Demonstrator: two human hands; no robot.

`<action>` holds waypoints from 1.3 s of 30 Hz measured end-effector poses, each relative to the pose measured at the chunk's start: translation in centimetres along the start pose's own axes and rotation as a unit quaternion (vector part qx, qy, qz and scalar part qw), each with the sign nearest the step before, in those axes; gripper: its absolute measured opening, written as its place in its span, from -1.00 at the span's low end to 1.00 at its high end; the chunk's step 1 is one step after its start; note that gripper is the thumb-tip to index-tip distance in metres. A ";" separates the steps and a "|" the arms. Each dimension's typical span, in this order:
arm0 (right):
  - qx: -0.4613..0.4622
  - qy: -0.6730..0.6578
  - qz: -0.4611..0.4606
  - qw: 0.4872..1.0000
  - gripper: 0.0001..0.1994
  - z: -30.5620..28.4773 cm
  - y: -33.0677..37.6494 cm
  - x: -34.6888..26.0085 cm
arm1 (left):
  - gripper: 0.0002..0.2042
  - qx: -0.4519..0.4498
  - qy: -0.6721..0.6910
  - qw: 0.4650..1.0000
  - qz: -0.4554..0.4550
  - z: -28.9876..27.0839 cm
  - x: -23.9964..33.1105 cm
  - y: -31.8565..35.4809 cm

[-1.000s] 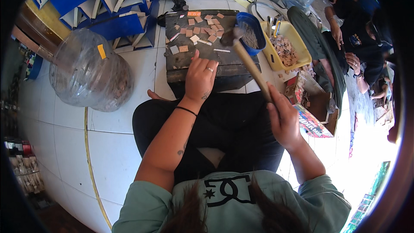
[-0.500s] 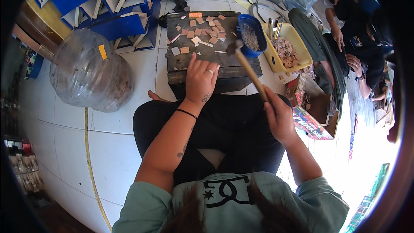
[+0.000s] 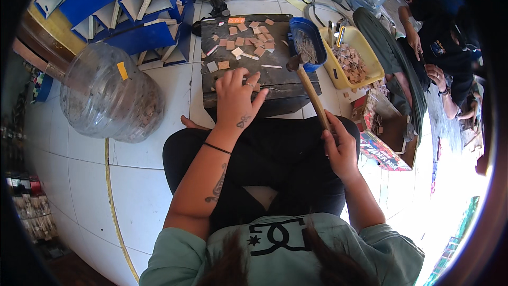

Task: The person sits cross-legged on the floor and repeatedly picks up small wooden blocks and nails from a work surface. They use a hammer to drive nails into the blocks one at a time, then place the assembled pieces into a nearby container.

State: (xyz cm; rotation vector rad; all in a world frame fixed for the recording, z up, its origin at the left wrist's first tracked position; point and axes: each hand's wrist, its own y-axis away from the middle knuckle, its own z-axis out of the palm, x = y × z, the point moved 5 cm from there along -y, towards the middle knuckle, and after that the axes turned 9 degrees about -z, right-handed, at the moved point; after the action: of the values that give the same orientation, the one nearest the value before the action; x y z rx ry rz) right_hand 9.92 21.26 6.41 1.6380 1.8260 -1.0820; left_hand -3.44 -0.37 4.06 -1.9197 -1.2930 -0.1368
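Observation:
My left hand (image 3: 236, 98) is over the near edge of a dark low work block (image 3: 283, 79), fingers bent. A small brown wooden tile (image 3: 257, 88) shows between its forefinger and thumb; the curled fingertips are partly hidden. My right hand (image 3: 342, 148) is closed round the wooden handle of a hammer (image 3: 313, 92). The hammer's head points away from me, just above the block's right side. Many small square wooden tiles (image 3: 259, 51) lie scattered on the block's far half, with a thin pale strip (image 3: 271, 66) nearer me.
A blue tray of nails (image 3: 321, 63) sits at the block's right, touching a yellow basin (image 3: 379, 74) of wood pieces. Beyond it are an open cardboard box (image 3: 389, 151) and another person's hands (image 3: 435, 77). At left stand a large clear plastic bottle (image 3: 111, 98) and blue racks (image 3: 140, 37).
My left hand has drawn slightly back and left, its fingers bending and its thumb spreading; a tile now shows there. The hammer's head has come down a little toward me and to the right.

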 end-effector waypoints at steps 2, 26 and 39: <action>-0.014 -0.002 0.043 0.999 -0.56 0.0 0.2 0.5 | -0.81 -0.020 -0.001 1.000 0.022 -0.4 -0.4 0.0; -0.055 0.161 -0.060 0.984 -0.55 1.9 0.7 -1.5 | -0.94 -0.061 0.065 0.996 -0.004 -0.5 -0.2 -0.2; -0.028 0.142 -0.051 0.988 -0.54 1.0 0.4 -1.1 | -0.95 -0.082 0.091 0.992 -0.021 -0.4 -0.7 -0.3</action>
State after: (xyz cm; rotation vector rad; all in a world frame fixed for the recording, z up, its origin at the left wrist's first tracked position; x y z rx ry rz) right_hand 10.31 19.77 6.63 1.7545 2.1212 -0.8642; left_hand -3.87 -1.08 4.13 -1.9673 -1.2310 -0.4406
